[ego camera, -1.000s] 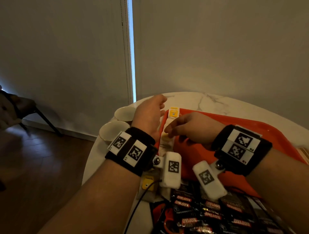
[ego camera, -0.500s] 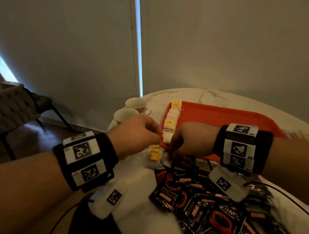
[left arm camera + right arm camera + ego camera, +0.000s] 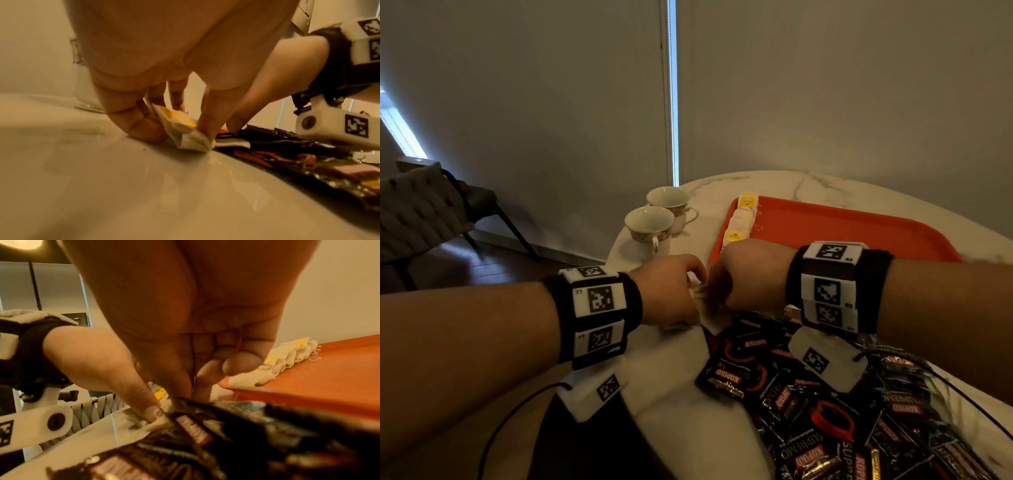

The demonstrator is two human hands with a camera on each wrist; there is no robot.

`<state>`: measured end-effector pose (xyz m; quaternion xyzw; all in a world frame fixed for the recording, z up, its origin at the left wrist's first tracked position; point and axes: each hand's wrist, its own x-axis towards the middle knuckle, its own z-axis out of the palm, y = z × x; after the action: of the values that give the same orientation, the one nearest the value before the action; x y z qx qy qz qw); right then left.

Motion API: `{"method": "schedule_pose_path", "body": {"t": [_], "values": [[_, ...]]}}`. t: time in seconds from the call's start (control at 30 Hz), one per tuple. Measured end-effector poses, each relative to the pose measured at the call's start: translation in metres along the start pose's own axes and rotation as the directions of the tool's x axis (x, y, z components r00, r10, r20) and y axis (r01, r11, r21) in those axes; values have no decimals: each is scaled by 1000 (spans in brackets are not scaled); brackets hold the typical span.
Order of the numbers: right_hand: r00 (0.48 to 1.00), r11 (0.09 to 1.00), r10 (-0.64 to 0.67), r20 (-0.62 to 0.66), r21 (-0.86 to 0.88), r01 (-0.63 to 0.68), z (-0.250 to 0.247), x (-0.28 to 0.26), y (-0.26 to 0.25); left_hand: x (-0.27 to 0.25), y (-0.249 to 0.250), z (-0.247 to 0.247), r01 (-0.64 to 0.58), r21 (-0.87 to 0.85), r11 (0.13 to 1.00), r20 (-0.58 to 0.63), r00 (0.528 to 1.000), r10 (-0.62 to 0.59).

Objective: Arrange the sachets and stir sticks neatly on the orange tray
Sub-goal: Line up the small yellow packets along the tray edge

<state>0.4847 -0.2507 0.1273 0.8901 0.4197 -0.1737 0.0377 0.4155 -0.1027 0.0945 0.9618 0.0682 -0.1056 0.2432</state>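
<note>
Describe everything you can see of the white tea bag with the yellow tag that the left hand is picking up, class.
The tea bag is a small white paper-like packet with a yellow tag on its upper face. It looks soft and crumpled, tilted with its lower corner on the pale table, off the orange tray. The left hand pinches it between curled fingers and thumb. It lies against the edge of the pile of dark coffee sachets, and the right hand is close beside it.

Two white teacups [image 3: 659, 221] stand close together on the round white desk [image 3: 681, 421] — both near its far left edge. A dark chair [image 3: 424, 209] sits on the wooden floor [image 3: 458, 274] by the plain wall [image 3: 534, 102] — well apart from the desk.
</note>
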Motion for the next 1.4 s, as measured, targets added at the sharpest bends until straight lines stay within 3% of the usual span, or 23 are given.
{"method": "schedule_pose_path", "body": {"t": [0.17, 0.27, 0.4, 0.53, 0.63, 0.77, 0.9, 1.0, 1.1, 1.17, 1.27, 1.33, 1.4], "values": [[998, 997, 68, 20, 38, -68, -1, 1, 3, -2, -10, -3, -11, 31, 999, -1, 1000, 11], [999, 999, 37, 18, -13, -37, 1, 6, -4, -4, -15, -4, -2, 26, 1000, -14, 1000, 3], [993, 999, 47, 111, -32, -43, 2, 15, -17, -7, -19, -5, 14, -42, 999, -29, 999, -15], [995, 999, 37, 89, -36, -34, 4, 22, -25, -11, -24, -10, 31, -170, 985, -33, 999, -37], [999, 996, 42, 24, 78, -44, -4, 23, -18, -12, -24, -16, 15, -312, 950, -70, 997, -39], [991, 943, 89, -96, 329, -53, -29, 10, 6, -2, -11, -28, -76, -619, 782, -181, 982, -48], [961, 740, 178, -213, 672, 12, -37, -2, 38, 20, 11, -32, -179, -821, 542, -238, 970, -41], [946, 542, 226, -232, 837, 76, -27, -6, 57, 39, 33, -26, -154, -898, 412, -178, 984, -21], [953, 273, 222, -204, 952, 140, -13, -7, 75, 62, 52, -15, -98, -931, 351, -122, 991, -49], [956, 104, 225, -186, 981, 167, -6, -7, 84, 76, 62, -9, -86, -925, 369, -121, 990, -73], [930, -32, 306, -202, 974, 222, 2, -5, 94, 89, 75, -4, -54, -935, 351, -92, 991, -92], [901, -92, 379, -210, 961, 262, 6, -1, 101, 96, 83, -4, -18, -967, 254, -39, 996, -77], [869, -92, 444, -219, 954, 287, 8, 3, 107, 100, 92, -6, 39, -992, 120, 30, 997, -74]]}}
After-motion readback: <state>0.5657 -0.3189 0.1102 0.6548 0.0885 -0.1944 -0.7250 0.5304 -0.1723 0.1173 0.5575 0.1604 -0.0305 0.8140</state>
